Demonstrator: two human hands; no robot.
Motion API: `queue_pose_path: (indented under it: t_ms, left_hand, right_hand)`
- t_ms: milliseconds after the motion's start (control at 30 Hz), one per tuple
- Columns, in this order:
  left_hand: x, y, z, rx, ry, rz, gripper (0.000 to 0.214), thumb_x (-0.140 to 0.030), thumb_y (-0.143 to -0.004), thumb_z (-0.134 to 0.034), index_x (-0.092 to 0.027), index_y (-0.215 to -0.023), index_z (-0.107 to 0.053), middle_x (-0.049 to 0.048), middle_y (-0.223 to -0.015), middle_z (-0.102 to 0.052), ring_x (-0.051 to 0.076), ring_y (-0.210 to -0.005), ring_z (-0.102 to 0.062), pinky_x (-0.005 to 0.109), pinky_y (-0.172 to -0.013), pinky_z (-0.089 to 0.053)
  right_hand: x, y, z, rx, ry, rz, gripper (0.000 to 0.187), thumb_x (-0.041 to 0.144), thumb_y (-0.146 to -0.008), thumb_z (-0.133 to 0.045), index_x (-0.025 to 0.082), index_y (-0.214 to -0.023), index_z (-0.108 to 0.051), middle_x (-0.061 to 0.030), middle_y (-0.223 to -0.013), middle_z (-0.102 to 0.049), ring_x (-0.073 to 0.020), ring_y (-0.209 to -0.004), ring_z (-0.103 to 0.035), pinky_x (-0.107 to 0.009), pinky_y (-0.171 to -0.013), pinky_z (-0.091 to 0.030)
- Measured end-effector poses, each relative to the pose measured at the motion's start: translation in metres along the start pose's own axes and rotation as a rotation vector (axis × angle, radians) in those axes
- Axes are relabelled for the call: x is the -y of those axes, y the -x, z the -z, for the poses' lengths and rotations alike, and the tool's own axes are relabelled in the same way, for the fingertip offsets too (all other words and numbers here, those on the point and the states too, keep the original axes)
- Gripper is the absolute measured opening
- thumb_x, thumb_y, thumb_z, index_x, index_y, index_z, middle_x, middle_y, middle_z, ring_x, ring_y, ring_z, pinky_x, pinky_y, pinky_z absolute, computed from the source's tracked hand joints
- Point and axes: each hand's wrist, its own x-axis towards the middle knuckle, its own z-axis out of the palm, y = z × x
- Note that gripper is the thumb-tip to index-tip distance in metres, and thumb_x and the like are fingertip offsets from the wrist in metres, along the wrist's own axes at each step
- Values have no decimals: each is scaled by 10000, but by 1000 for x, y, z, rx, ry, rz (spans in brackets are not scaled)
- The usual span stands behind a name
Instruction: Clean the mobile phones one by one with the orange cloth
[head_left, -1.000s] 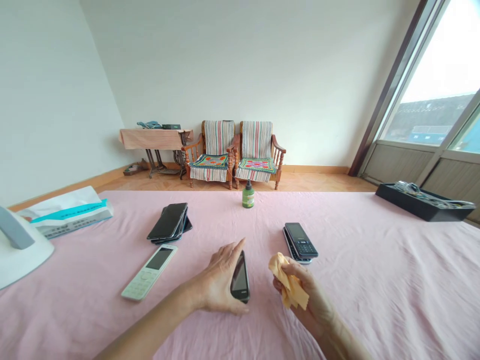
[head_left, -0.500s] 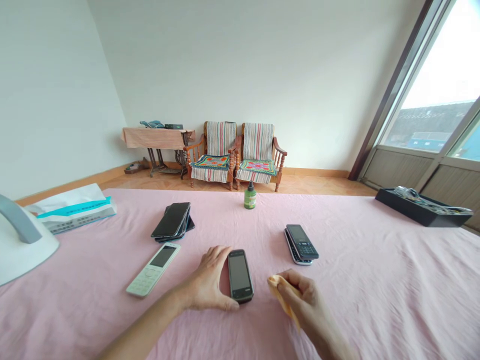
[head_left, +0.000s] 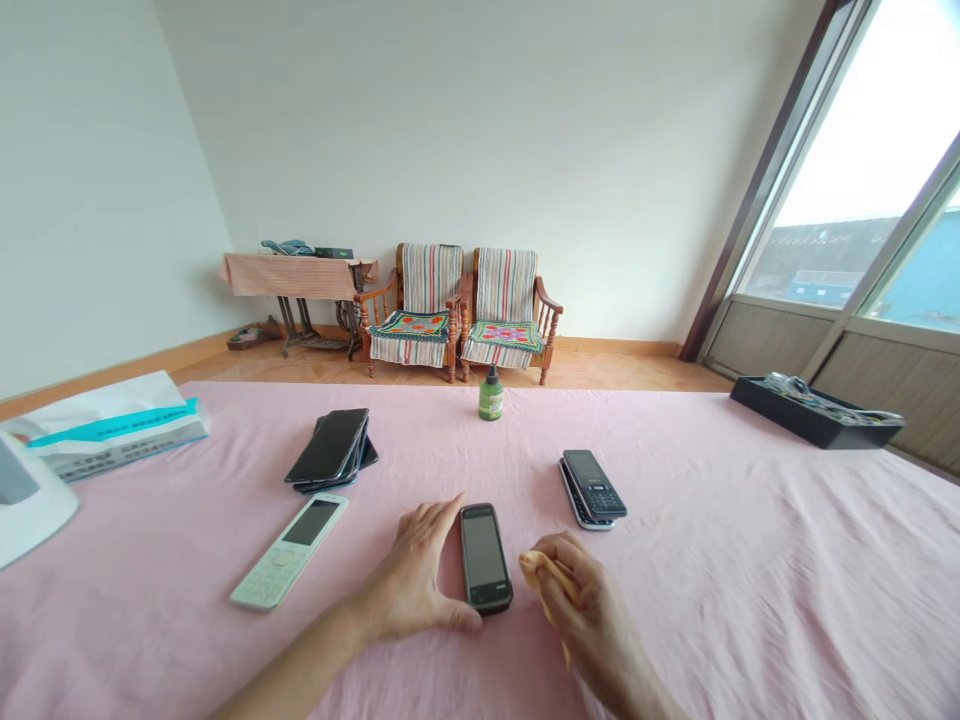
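Note:
A small black phone [head_left: 485,557] lies flat, screen up, on the pink cloth in front of me. My left hand [head_left: 416,578] rests beside it, fingers curved along its left edge and thumb at its near end, holding it. My right hand [head_left: 581,605] is closed around a crumpled yellow cloth [head_left: 541,570], just right of the phone. A white keypad phone [head_left: 290,549] lies to the left. Two dark keypad phones [head_left: 593,487] are stacked to the right.
A pile of black smartphones [head_left: 332,449] sits at the back left and a small green bottle [head_left: 490,394] at the back middle. A black tray [head_left: 814,421] is far right; a white packet [head_left: 105,424] and a white object [head_left: 26,495] are far left.
The black phone was held up on its edge by my left hand; it now lies flat, screen up. My right hand with the yellow cloth came down close to its right side.

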Motion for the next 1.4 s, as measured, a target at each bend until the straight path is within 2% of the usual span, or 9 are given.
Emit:
queue_pose_path:
  t_ms: [100, 233, 367, 533, 633, 733, 867, 1233, 1400]
  left_hand:
    - [2, 0, 4, -72, 117, -28, 941, -606, -619, -705, -231, -1376, -290, 141, -1346, -440, 328, -1231, -408, 500, -1032, -312]
    - [4, 0, 9, -262, 233, 45, 430, -486, -849, -519, -215, -1182, -506, 78, -1074, -613, 221, -1004, -582, 376, -890, -463]
    - [6, -1, 11, -328, 290, 95, 281, -414, -862, -516, -188, -1006, -598, 48, -904, -659, 184, -827, -631, 317, -767, -510]
    - [9, 1, 11, -283, 286, 109, 221, -357, -826, -562, -176, -940, -614, 42, -850, -660, 183, -789, -632, 306, -728, -509]
    - [5, 5, 11, -214, 240, 39, 386, -351, -772, -630, -193, -1115, -547, 76, -1052, -620, 214, -966, -591, 348, -837, -485]
    - [0, 8, 8, -118, 155, -47, 800, -394, -661, -734, -216, -1338, -348, 122, -1335, -443, 282, -1220, -420, 452, -1024, -344]
    - [-4, 6, -2, 16, 55, -82, 1189, -457, -504, -817, -235, -1438, -114, 133, -1452, -287, 347, -1322, -252, 525, -1077, -213]
    - [-5, -7, -8, 38, 8, -72, 1187, -341, -486, -806, -252, -1435, -99, 120, -1421, -319, 343, -1298, -280, 498, -1071, -220]
    - [-13, -13, -10, 12, 12, -59, 1187, -311, -463, -805, -239, -1429, -120, 129, -1375, -356, 349, -1258, -321, 503, -1054, -248]
  right_hand:
    - [7, -4, -2, 43, 74, 19, 314, 419, -853, -508, 167, -668, -545, 8, -641, -470, -125, -599, -448, -221, -547, -346]
    - [12, -7, -12, 63, 52, -22, 301, 408, -864, -483, 164, -699, -547, 20, -612, -473, -117, -577, -426, -216, -529, -325]
    - [5, -12, -22, 39, 34, -28, 250, 352, -864, -454, 167, -711, -525, 19, -617, -492, -120, -578, -435, -221, -542, -335]
    - [-1, -21, -19, -28, 56, 17, 117, 214, -793, -442, 171, -708, -509, 16, -630, -503, -131, -596, -463, -228, -559, -357]
    - [1, -22, -14, -36, 45, 10, 114, 227, -782, -451, 174, -696, -505, 19, -615, -491, -133, -589, -461, -225, -551, -360]
    - [2, -16, -12, -35, 11, -1, 144, 262, -796, -457, 177, -686, -498, 20, -605, -488, -134, -584, -466, -223, -547, -363]
    - [-4, -2, -11, -31, 43, -26, 188, 308, -816, -451, 176, -697, -512, 16, -615, -501, -134, -586, -477, -222, -555, -371]
    - [-15, 2, 39, -127, 241, -74, 275, 413, -817, -429, 174, -785, -562, 6, -630, -505, -154, -588, -491, -237, -544, -386]
    - [-35, 6, 28, -161, 156, -35, 356, 489, -834, -398, 179, -709, -519, 13, -594, -479, -139, -564, -459, -228, -532, -362]
